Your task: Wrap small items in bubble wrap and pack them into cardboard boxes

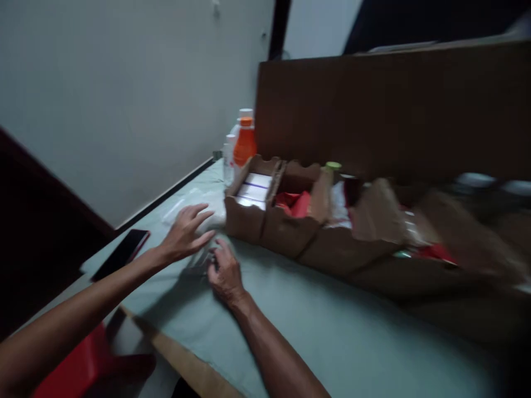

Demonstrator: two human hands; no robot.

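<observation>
My left hand [187, 232] is open, fingers spread, just above the table near a crumpled clear plastic bag [193, 199]. Close to its right, my right hand [227, 275] has its fingers curled in a pinch. A small dark spot shows at those fingertips, but blur hides what they hold. Something see-through, like plastic film, lies beneath both hands. Beyond them stands the near end of a row of cardboard bins [244, 224]; the first holds white boxes [254, 188] with purple lines, the second a red packet [293, 203].
A dark phone [120, 254] lies on the pale green tablecloth [298, 315] at left. An orange bottle [245, 142] stands with white bottles behind the bins. A large cardboard panel [373, 110] rises at the back. Below the table edge is a red stool [83, 359].
</observation>
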